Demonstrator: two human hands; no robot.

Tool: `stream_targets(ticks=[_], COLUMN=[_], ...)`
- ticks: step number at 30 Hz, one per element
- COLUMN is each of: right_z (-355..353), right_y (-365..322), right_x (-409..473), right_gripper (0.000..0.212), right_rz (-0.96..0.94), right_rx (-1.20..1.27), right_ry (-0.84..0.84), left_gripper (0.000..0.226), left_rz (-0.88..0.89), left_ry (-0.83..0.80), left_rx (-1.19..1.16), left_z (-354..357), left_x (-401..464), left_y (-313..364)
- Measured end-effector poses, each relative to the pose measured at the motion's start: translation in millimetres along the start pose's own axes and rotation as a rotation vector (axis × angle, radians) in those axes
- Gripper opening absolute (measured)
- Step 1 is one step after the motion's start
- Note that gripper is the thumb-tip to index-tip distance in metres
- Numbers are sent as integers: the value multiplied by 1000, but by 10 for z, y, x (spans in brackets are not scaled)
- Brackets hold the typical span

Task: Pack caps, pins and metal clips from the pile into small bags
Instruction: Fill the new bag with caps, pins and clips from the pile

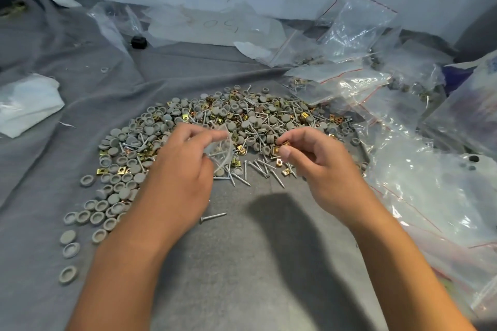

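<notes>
Pile (pixel 215 126) sprawls in a wide arc: grey round caps (pixel 172 111), silver pins (pixel 265 169), brassy square clips (pixel 185 117), all jumbled. One small clear bag (pixel 222 149) is held above it, a few pins inside. One clip (pixel 283 144) is pinched just right of it.

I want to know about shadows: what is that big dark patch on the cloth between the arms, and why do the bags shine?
Head view: the dark patch on the grey cloth is a soft-edged shadow; what casts it is out of frame. The clear plastic zip bags at right catch white glare. Wide lens bends the edges.
</notes>
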State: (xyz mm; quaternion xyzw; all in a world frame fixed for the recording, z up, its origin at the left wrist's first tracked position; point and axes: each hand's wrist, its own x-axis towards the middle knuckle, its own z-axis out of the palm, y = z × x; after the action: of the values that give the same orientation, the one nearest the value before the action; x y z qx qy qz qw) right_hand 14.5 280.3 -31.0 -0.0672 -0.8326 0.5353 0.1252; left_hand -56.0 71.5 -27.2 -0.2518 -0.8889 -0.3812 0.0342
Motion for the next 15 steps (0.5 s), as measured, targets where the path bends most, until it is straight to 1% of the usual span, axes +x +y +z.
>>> stream_targets(ticks=[2, 5, 9, 12, 15], right_z=[138, 339, 519, 584, 601], right_y=[-83, -190, -257, -227, -193], right_x=[-5, -34, -48, -48, -28], right_gripper=[11, 11, 16, 16, 15], right_rz=[-47, -132, -361, -402, -427], right_rx=[79, 66, -172, -362, -390], right_ry=[5, 52, 167, 206, 250], left_gripper=[47, 48, 47, 47, 48], left_rz=[0, 1, 17, 18, 21], left_ry=[-12, -29, -51, -67, -67], left_rx=[-9, -11, -2, -14, -13], left_z=[18, 22, 15, 17, 13], left_x=[2, 14, 20, 19, 14], left_y=[14, 18, 0, 0, 7])
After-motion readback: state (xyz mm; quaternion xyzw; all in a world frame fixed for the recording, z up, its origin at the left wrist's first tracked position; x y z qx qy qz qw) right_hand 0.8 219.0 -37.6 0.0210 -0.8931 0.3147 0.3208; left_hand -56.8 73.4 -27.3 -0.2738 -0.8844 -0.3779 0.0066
